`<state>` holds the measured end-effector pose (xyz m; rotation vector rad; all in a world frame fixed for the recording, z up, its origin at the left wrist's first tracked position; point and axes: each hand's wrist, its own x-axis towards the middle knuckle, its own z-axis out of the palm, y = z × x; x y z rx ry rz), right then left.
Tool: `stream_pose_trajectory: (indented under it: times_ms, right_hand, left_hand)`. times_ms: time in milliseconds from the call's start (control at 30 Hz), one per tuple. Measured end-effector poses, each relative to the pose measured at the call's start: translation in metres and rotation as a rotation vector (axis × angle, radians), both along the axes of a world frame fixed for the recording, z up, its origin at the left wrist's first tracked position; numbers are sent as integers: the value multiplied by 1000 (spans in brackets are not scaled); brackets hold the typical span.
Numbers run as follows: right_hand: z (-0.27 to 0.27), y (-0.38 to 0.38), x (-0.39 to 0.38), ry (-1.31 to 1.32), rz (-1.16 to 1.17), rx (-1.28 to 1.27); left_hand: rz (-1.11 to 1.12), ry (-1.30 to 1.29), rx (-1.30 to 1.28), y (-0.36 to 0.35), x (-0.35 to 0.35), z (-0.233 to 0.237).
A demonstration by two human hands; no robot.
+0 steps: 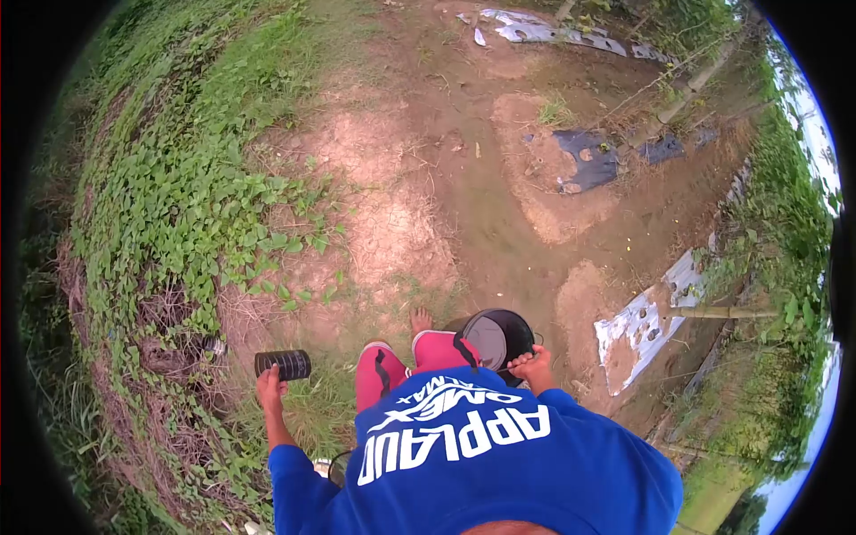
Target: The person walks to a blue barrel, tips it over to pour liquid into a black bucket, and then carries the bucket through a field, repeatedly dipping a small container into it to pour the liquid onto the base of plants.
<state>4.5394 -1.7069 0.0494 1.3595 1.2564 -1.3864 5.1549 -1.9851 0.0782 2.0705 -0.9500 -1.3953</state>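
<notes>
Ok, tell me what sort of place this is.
Probably a farm plot or vegetable garden: torn white sheeting lies over brown soil, a damp-looking furrow runs beside it, and low leafy plants spread opposite.

"What's the ground like out there?"
"Bare brown soil (388, 214), brightly daylit in one patch, with a darker, damp-looking furrow (495, 205) alongside."
"And over on the left?"
"Leafy green vines (214, 196) sprawl thickly, with dry stems (174, 415) tangled lower down."
"The right side?"
"Pale, ragged sheeting (627, 343) near a thin pole (724, 313), and a dark sheet (590, 162) farther up. Past those, green foliage (785, 232) and a strip of sky (791, 496) at the edge."
</notes>
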Motion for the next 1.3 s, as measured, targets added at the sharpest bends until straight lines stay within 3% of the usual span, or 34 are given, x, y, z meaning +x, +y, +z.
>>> stream_pose_trajectory:
  times_ms: [267, 500, 567, 700, 800, 933, 1033, 1067, 1100, 1233, 1300]
  right_hand:
    - [-12, -193, -35, 70, 86, -79]
    - [-4, -393, -80, 203, 86, -79]
    - [9, -442, -91, 200, 33, -86]
    - [24, -538, -107, 172, -75, -122]
    - [19, -615, -127, 167, -98, -113]
    - [2, -729, -161, 115, -54, -81]
    - [-20, -816, -177, 78, -12, -84]
    - [-22, -854, -197, 83, -11, -96]
    - [-25, -881, -201, 66, -2, -79]
    - [-26, -969, -226, 1, 18, -36]
    - [-23, -1007, -238, 6, -16, -31]
  left_hand:
    - [-336, -43, -12, -197, -55, -24]
    - [-290, -59, 24, -443, -110, -80]
    - [-313, -75, 44, -515, -134, -73]
    - [-461, -81, -196, -665, -205, -38]
    - [-603, -212, -363, -774, -232, -39]
    - [-582, -279, -453, -884, -241, -41]
    - [-452, -295, -320, -945, -216, -83]
    - [-342, -164, -202, -955, -219, -78]
    - [-275, -209, -154, -964, -219, -78]
    - [-241, -301, 3, -1007, -230, -63]
    - [-202, -145, 74, -1039, -242, -45]
